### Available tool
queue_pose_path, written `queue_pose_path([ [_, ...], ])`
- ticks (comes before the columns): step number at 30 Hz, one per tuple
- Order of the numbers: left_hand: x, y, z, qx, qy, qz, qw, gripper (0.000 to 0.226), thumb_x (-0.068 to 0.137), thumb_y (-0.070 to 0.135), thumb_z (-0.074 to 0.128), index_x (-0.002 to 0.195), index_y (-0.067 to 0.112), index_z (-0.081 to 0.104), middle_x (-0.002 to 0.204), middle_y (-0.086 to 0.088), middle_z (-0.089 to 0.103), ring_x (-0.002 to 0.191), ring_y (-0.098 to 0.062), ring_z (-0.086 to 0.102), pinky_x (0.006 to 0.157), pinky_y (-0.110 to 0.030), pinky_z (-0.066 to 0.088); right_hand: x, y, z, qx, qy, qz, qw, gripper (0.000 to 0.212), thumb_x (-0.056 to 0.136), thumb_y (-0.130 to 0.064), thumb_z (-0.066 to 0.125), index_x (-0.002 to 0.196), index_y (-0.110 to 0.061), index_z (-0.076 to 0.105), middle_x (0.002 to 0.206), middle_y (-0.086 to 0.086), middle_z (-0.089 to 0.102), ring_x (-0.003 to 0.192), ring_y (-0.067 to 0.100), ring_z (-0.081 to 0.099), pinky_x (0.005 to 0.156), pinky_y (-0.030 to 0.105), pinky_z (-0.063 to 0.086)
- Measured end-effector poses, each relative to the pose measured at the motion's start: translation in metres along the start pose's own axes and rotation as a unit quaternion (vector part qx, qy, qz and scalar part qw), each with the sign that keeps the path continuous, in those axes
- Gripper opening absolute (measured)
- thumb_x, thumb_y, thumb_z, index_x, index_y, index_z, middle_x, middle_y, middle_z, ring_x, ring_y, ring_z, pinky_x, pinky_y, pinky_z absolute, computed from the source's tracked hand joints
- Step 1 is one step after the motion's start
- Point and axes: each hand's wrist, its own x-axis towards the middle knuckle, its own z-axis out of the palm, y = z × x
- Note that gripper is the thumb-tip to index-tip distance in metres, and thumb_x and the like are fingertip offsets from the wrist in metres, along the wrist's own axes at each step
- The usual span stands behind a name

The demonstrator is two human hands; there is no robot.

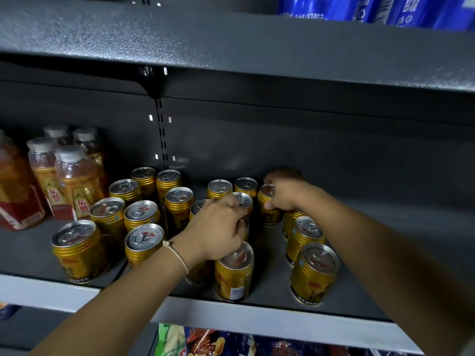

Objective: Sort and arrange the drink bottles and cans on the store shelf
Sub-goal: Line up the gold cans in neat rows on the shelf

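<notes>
At frame centre, the left hand (216, 227) grips a gold can (243, 201); right of it, the right hand (282, 192) grips another gold can (268, 209) on the grey shelf (385, 253).

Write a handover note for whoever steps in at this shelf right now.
Left hand: curled over the top of a gold can in the middle cluster, gripping it.
Right hand: gripping a gold can further back.
Gold cans: all upright on the shelf, left group in loose rows, three in a line at the right front.
Bottles stand at far left.
Done: left cans roughly grouped.
Left: line up the middle cans, close the gaps.
</notes>
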Motion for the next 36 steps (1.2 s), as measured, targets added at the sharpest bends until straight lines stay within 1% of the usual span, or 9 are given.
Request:
queue_pose_path([
  [5, -0.003, 0.000, -0.001, -0.020, 0.011, -0.003, 1.000, 0.035, 0.093, 0.031, 0.046, 0.119, 0.017, 0.065, 0.124, -0.001, 0.046, 0.105, -0.019, 0.055, 0.094, -0.033, 0.046, 0.003, 0.002, 0.001, 0.007, 0.004, -0.001, 1.000, 0.061, 0.080, -0.042, 0.080, 0.133, -0.021, 0.056, 0.126, 0.006, 0.059, 0.112, 0.028, 0.059, 0.092, 0.038, 0.052],
  [10, -0.003, -0.001, 0.000, -0.027, 0.014, 0.002, 1.000, 0.037, 0.092, 0.032, 0.045, 0.117, 0.015, 0.066, 0.136, -0.003, 0.046, 0.115, -0.019, 0.054, 0.100, -0.036, 0.044, 0.006, 0.005, 0.003, 0.022, 0.004, -0.002, 1.000, 0.062, 0.082, -0.038, 0.079, 0.137, -0.023, 0.054, 0.133, 0.006, 0.057, 0.118, 0.027, 0.057, 0.091, 0.035, 0.048],
  [20, 0.000, -0.005, 0.003, -0.027, 0.022, 0.022, 0.999, 0.047, 0.089, 0.035, 0.039, 0.124, 0.015, 0.063, 0.132, -0.001, 0.056, 0.123, -0.017, 0.049, 0.104, -0.036, 0.039, 0.010, 0.009, 0.004, 0.034, 0.016, -0.002, 0.999, 0.056, 0.083, -0.041, 0.077, 0.133, -0.025, 0.057, 0.131, 0.004, 0.058, 0.114, 0.024, 0.058, 0.083, 0.031, 0.046],
  [22, 0.001, -0.006, 0.004, -0.035, 0.023, 0.019, 0.999, 0.054, 0.088, 0.037, 0.037, 0.133, 0.016, 0.057, 0.138, -0.001, 0.054, 0.129, -0.017, 0.046, 0.109, -0.038, 0.036, 0.012, 0.005, -0.001, 0.047, 0.017, -0.012, 0.999, 0.054, 0.085, -0.040, 0.075, 0.134, -0.027, 0.055, 0.134, 0.004, 0.055, 0.117, 0.025, 0.056, 0.089, 0.034, 0.048],
  [25, 0.003, -0.009, 0.008, -0.028, 0.002, 0.002, 1.000, 0.061, 0.093, 0.044, 0.035, 0.149, 0.020, 0.038, 0.156, 0.001, 0.035, 0.144, -0.014, 0.027, 0.118, -0.035, 0.019, 0.016, -0.005, -0.005, 0.075, 0.007, -0.042, 0.996, 0.052, 0.089, -0.031, 0.072, 0.136, -0.027, 0.052, 0.137, 0.003, 0.053, 0.121, 0.025, 0.055, 0.099, 0.039, 0.050],
  [27, 0.004, -0.010, 0.009, -0.005, -0.003, -0.011, 1.000, 0.060, 0.096, 0.050, 0.033, 0.150, 0.022, 0.036, 0.157, 0.002, 0.032, 0.145, -0.014, 0.024, 0.117, -0.035, 0.015, 0.017, -0.013, -0.004, 0.085, -0.007, -0.063, 0.994, 0.047, 0.091, -0.029, 0.070, 0.134, -0.027, 0.053, 0.133, 0.001, 0.056, 0.118, 0.022, 0.056, 0.101, 0.039, 0.049],
  [31, -0.001, -0.005, 0.006, 0.046, 0.025, -0.050, 0.997, 0.068, 0.088, 0.058, 0.027, 0.140, 0.020, 0.050, 0.143, -0.001, 0.047, 0.133, -0.020, 0.039, 0.108, -0.040, 0.027, 0.014, -0.024, -0.003, 0.118, -0.030, -0.091, 0.988, 0.031, 0.095, -0.021, 0.064, 0.125, -0.025, 0.060, 0.116, -0.001, 0.061, 0.107, 0.018, 0.060, 0.095, 0.034, 0.050],
  [34, -0.004, -0.004, 0.005, 0.053, 0.034, -0.050, 0.997, 0.064, 0.089, 0.056, 0.031, 0.136, 0.019, 0.054, 0.137, -0.001, 0.050, 0.128, -0.020, 0.041, 0.105, -0.038, 0.030, 0.008, -0.030, -0.008, 0.141, -0.071, -0.114, 0.981, 0.026, 0.093, -0.010, 0.057, 0.110, -0.027, 0.066, 0.093, -0.006, 0.065, 0.088, 0.013, 0.062, 0.082, 0.033, 0.053],
  [36, -0.004, -0.003, 0.003, 0.026, 0.037, -0.051, 0.998, 0.056, 0.092, 0.050, 0.040, 0.136, 0.018, 0.053, 0.138, -0.002, 0.049, 0.128, -0.022, 0.043, 0.107, -0.038, 0.033, 0.005, -0.033, -0.008, 0.167, -0.113, -0.112, 0.973, 0.028, 0.089, -0.005, 0.061, 0.112, -0.019, 0.067, 0.077, -0.006, 0.061, 0.075, 0.014, 0.059, 0.070, 0.032, 0.051],
])
